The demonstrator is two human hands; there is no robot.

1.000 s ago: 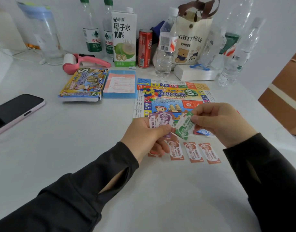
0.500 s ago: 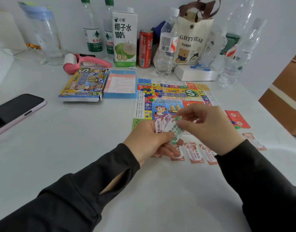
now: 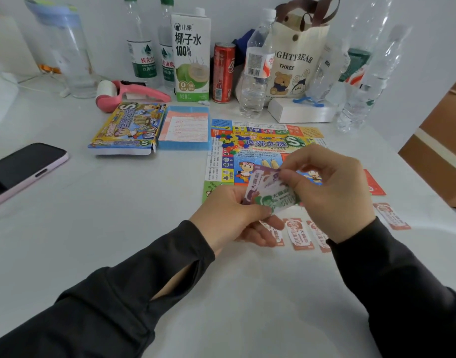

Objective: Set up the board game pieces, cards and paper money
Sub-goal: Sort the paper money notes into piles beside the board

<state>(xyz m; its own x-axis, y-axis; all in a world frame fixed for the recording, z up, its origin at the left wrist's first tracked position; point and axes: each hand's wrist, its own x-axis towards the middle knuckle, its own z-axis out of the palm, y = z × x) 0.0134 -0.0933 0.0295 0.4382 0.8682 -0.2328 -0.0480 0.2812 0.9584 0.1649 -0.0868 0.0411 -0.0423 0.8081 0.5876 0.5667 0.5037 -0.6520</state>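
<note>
Right hand (image 3: pixel 332 192) has shifted to pinch the purple 大富翁 note (image 3: pixel 260 182) left hand (image 3: pixel 229 215) grips.

I see the left hand (image 3: pixel 229 215) pinching a small fan of notes (image 3: pixel 270 195) over the near edge of the game board (image 3: pixel 260 143), thumb on top; the right hand (image 3: pixel 332 192) pinches the purple note (image 3: pixel 257 182) at its far corner, and a green note (image 3: pixel 278 201) shows just below it in the fan; a row of orange notes (image 3: pixel 301 236) lies flat on the white table (image 3: pixel 118 215) beneath both hands, with another orange note (image 3: pixel 392 215) apart to the right; a heap of coloured pieces (image 3: pixel 229 142) sits on the board; the game box (image 3: pixel 126 127) and a phone (image 3: pixel 23 169) lie to the left.
</note>
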